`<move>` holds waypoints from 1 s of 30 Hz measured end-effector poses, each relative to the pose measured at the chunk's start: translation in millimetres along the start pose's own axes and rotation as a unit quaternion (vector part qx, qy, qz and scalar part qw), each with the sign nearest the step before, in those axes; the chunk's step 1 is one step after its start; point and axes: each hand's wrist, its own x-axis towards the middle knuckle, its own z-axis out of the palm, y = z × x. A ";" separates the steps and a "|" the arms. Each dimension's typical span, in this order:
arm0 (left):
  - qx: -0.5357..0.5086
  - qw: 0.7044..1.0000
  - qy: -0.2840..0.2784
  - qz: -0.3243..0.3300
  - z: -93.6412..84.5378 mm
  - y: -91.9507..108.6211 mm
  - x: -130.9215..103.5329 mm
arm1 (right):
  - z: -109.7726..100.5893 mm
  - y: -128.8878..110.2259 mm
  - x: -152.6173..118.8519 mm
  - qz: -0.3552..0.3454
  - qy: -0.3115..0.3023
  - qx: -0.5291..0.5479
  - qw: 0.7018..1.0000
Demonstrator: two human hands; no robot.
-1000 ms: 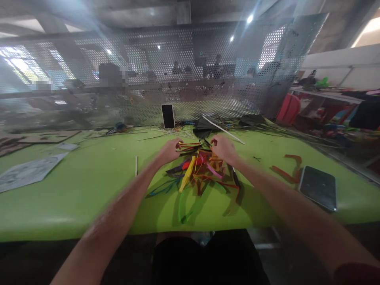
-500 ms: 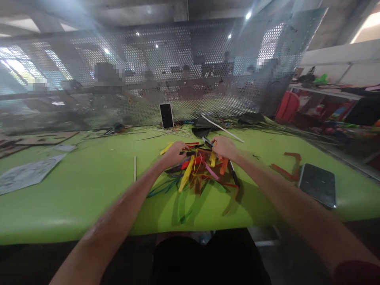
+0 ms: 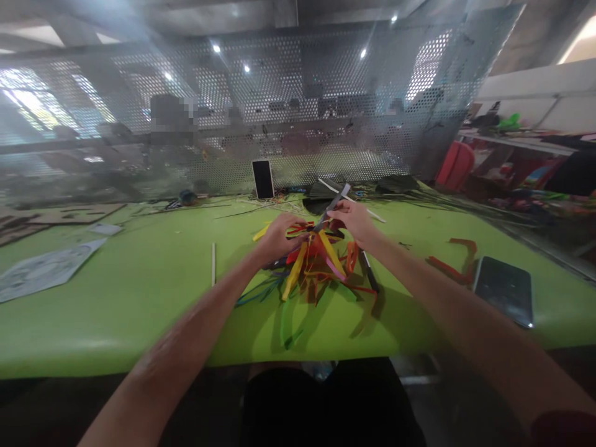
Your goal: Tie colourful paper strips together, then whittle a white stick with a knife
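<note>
A bundle of coloured strips (image 3: 316, 267), red, yellow, orange, pink, green and blue, spreads over the green table (image 3: 153, 279) between my hands. My left hand (image 3: 284, 236) is closed on the bundle's upper left part, its fingertips among red and dark strips. My right hand (image 3: 351, 220) pinches a grey strip (image 3: 333, 208) that slants up and right above the bundle's centre. The grey strip's lower end meets the strips near my left fingertips. Beside the bundle on the right lies a black pen (image 3: 370, 273), under my right forearm.
At right lie a dark phone (image 3: 503, 290) and a bent red strip (image 3: 465, 257). A white stick (image 3: 213, 264) and a printed sheet (image 3: 51, 270) are at left. Another phone (image 3: 263, 180) stands upright before the perforated screen (image 3: 223, 143), near dark sheets (image 3: 319, 205).
The grey strip now stands up and to the right, higher than before. My right hand has shifted slightly up and right, and my left hand has moved slightly inward over the bundle.
</note>
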 end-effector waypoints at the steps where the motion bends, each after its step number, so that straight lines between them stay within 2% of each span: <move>1: -0.005 1.000 0.004 0.007 -0.9 5.8 0.7 | 2.0 -1.8 -1.8 0.014 0.001 0.027 1.000; 5: -0.006 1.000 0.014 0.024 -0.7 21.3 1.5 | 7.3 -6.9 -6.1 0.046 0.004 0.086 0.995; 9: 0.020 1.000 0.020 0.011 0.9 21.4 0.9 | 8.6 -6.4 -5.8 0.061 -0.022 0.093 0.994; 11: 0.027 0.999 0.033 -0.002 0.6 17.9 1.0 | 5.4 -2.8 -3.4 0.043 -0.040 0.042 0.997; 13: 0.028 0.998 0.049 -0.022 0.2 13.0 1.4 | -0.5 4.0 0.5 0.008 -0.061 -0.066 0.996; 15: 0.017 0.997 0.058 -0.051 0.3 7.1 1.6 | -7.6 13.3 5.3 -0.035 -0.067 -0.210 0.975; 18: -0.036 0.992 0.053 -0.106 1.9 -3.0 1.1 | -16.1 26.3 11.9 -0.082 -0.061 -0.386 0.917; 21: -0.090 0.982 0.044 -0.157 4.8 -13.4 0.3 | -18.6 31.3 14.4 -0.093 -0.098 -0.459 0.878; 25: -0.139 0.971 0.047 -0.188 7.7 -25.7 -0.5 | -14.6 30.1 12.2 -0.109 -0.161 -0.533 0.823; 27: -0.154 0.967 0.047 -0.199 7.9 -30.0 -0.8 | -13.2 28.7 11.4 -0.112 -0.164 -0.533 0.823; 30: -0.144 0.965 0.043 -0.213 6.4 -32.6 -1.2 | -18.8 20.2 12.3 -0.123 -0.134 -0.501 0.846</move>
